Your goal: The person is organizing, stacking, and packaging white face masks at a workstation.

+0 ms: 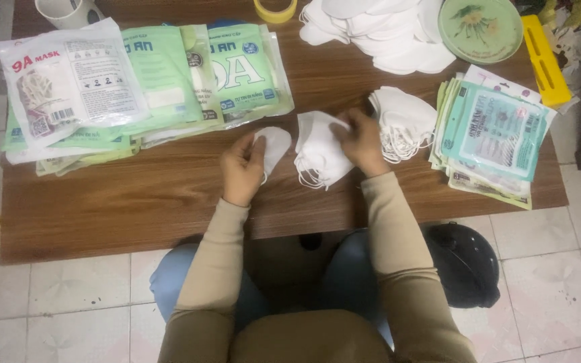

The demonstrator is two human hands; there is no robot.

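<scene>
Hands work side by side over the middle of a low wooden table (136, 202), both forearms in tan sleeves reaching up from the near edge. The left hand (242, 168) is raised on its wrist, fingers pinched on a single white face mask (274, 144) that stands with its long axis running near to far, rounded end pointing far. The right hand (361, 141) lies knuckles up, fingers curled and gripping the top of a small stack of white masks (319, 154), ear loops trailing toward the near side. Just right of it sits another heap of masks (405, 121). Green and white mask packets (136, 81) fan across the far left, flat printed packets (495, 134) are piled at right. Below the table is pale tiled floor (546, 269), with a black helmet (464, 262) beside the person's knee.
</scene>
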